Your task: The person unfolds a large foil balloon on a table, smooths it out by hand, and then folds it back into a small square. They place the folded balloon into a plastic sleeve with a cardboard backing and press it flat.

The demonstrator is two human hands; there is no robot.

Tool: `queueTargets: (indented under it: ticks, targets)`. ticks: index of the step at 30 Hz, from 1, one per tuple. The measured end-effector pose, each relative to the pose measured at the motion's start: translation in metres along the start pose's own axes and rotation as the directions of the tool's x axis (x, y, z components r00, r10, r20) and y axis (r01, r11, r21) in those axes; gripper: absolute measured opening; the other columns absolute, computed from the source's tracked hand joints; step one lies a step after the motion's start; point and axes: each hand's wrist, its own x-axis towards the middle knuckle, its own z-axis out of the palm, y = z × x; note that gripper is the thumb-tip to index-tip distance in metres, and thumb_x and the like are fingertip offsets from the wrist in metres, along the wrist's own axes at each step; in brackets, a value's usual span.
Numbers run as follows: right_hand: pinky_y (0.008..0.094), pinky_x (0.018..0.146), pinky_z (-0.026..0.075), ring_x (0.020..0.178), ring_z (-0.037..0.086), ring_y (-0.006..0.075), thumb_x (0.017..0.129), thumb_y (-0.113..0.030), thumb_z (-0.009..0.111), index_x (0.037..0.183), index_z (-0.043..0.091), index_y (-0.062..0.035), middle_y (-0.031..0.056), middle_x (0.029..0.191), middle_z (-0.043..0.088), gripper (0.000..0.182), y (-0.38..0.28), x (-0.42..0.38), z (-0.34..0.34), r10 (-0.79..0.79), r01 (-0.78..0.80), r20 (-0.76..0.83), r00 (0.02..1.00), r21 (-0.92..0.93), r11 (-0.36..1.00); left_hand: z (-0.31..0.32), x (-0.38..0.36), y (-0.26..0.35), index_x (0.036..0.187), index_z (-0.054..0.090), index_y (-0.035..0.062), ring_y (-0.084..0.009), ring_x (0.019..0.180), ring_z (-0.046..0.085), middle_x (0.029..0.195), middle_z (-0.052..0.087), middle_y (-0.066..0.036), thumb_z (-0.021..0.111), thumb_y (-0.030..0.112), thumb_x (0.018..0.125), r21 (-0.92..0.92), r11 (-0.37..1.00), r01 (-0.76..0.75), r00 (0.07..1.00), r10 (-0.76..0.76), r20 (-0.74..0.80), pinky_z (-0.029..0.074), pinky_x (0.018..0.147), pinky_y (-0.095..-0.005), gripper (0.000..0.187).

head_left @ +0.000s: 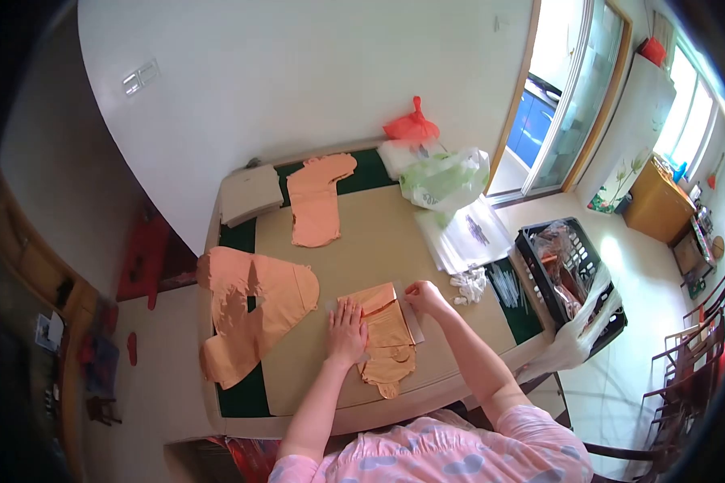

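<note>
Folded garment (390, 332) on the tabletop (330, 270), right at the near side, a pale sheet (417, 332) peeking out along its right edge! Left hand (346, 333) lies flat on the garment's left edge, fingers extended, pressing and gripping nothing. Right hand (427, 299) has its fingers curled in at the upper right corner; whether they pinch cloth or sheet, I can't tell. It looks light, soft and thin, that sheen hinting at slipperiness. Best hold: both side edges, cloth and sheet together, folds supported.
</note>
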Motion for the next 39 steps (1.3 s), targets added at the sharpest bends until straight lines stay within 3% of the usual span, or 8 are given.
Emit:
queueTargets:
  ticks: [4, 8, 14, 20, 26, 34, 37, 39]
  targets:
    - [0.0329, 0.070, 0.053, 0.079, 0.066, 0.0246, 0.075, -0.019, 0.069, 0.098, 0.065, -0.0001, 0.0124, 0.083, 0.068, 0.030, -0.014, 0.030, -0.003, 0.015, -0.013, -0.081, 0.997, 0.031, 0.999, 0.006, 0.034, -0.008, 0.139, 0.040, 0.0060, -0.0313, 0.141, 0.022, 0.150, 0.031, -0.014, 0.044, 0.030, 0.094, -0.044, 0.998, 0.035, 0.999, -0.036, -0.023, 0.018, 0.114, -0.0510, 0.050]
    - [0.0357, 0.074, 0.052, 0.081, 0.065, 0.0265, 0.077, -0.020, 0.068, 0.099, 0.062, -0.0006, 0.0132, 0.083, 0.067, 0.030, -0.003, 0.024, -0.004, -0.081, 0.062, -0.110, 0.991, -0.164, 0.985, 0.014, 0.052, -0.017, 0.137, 0.042, 0.0050, -0.0321, 0.141, 0.022, 0.149, 0.031, -0.015, 0.044, 0.029, 0.094, -0.037, 0.999, 0.033, 0.999, -0.033, 0.001, 0.018, 0.114, -0.0517, 0.049]
    - [0.0342, 0.067, 0.050, 0.076, 0.064, 0.0224, 0.079, -0.018, 0.068, 0.100, 0.059, -0.0019, 0.0120, 0.078, 0.066, 0.028, 0.040, -0.058, -0.022, -0.025, 0.018, -0.184, 0.983, -0.035, 0.999, 0.020, 0.048, -0.022, 0.134, 0.043, 0.0033, -0.0343, 0.139, 0.025, 0.145, 0.035, -0.017, 0.050, 0.023, 0.091, -0.062, 0.997, -0.039, 0.996, 0.034, -0.082, 0.023, 0.110, -0.0557, 0.048]
    - [0.0226, 0.060, 0.045, 0.071, 0.057, 0.0077, 0.086, -0.009, 0.064, 0.101, 0.058, -0.0027, 0.0043, 0.077, 0.064, 0.018, 0.065, -0.139, -0.060, 0.166, -0.119, -0.085, 0.983, 0.397, 0.910, -0.017, 0.025, -0.013, 0.131, 0.050, 0.0112, -0.0354, 0.137, 0.030, 0.145, 0.036, -0.017, 0.052, 0.009, 0.088, -0.137, 0.973, -0.185, 0.963, 0.152, -0.222, 0.024, 0.107, -0.0600, 0.042]
    - [0.0192, 0.061, 0.044, 0.073, 0.056, 0.0052, 0.088, -0.007, 0.063, 0.102, 0.059, -0.0048, 0.0008, 0.082, 0.063, 0.015, 0.085, -0.180, -0.091, 0.166, -0.140, 0.018, 0.986, 0.626, 0.767, -0.030, -0.017, -0.011, 0.125, 0.059, 0.0243, -0.0315, 0.138, 0.030, 0.146, 0.037, -0.013, 0.049, 0.007, 0.090, -0.034, 0.978, -0.204, 0.973, 0.199, -0.115, 0.024, 0.108, -0.0591, 0.041]
    - [0.0202, 0.064, 0.046, 0.075, 0.057, 0.0064, 0.089, -0.010, 0.062, 0.103, 0.057, -0.0050, 0.0006, 0.084, 0.063, 0.016, 0.048, -0.171, -0.059, 0.135, -0.111, 0.020, 0.991, 0.685, 0.720, -0.016, -0.023, -0.015, 0.118, 0.065, 0.0249, -0.0316, 0.134, 0.036, 0.140, 0.045, -0.012, 0.051, 0.015, 0.090, -0.097, 0.976, -0.193, 0.977, 0.182, -0.115, 0.026, 0.109, -0.0560, 0.033]
    - [0.0186, 0.062, 0.045, 0.073, 0.057, 0.0053, 0.090, -0.011, 0.062, 0.104, 0.057, -0.0044, -0.0013, 0.080, 0.062, 0.017, 0.047, -0.145, -0.032, 0.071, -0.028, -0.039, 0.997, 0.656, 0.754, -0.012, -0.023, -0.021, 0.119, 0.065, 0.0215, -0.0324, 0.133, 0.038, 0.138, 0.047, -0.013, 0.051, 0.013, 0.090, -0.169, 0.972, -0.162, 0.984, 0.146, -0.104, 0.027, 0.110, -0.0539, 0.033]
    - [0.0232, 0.069, 0.048, 0.080, 0.059, 0.0109, 0.089, -0.012, 0.063, 0.107, 0.057, -0.0037, 0.0029, 0.090, 0.063, 0.021, 0.047, -0.130, -0.014, 0.077, -0.033, -0.072, 0.994, 0.480, 0.877, -0.015, -0.025, -0.022, 0.118, 0.065, 0.0185, -0.0323, 0.133, 0.038, 0.137, 0.048, -0.014, 0.051, 0.011, 0.089, -0.203, 0.967, -0.153, 0.985, 0.134, -0.105, 0.027, 0.110, -0.0526, 0.033]
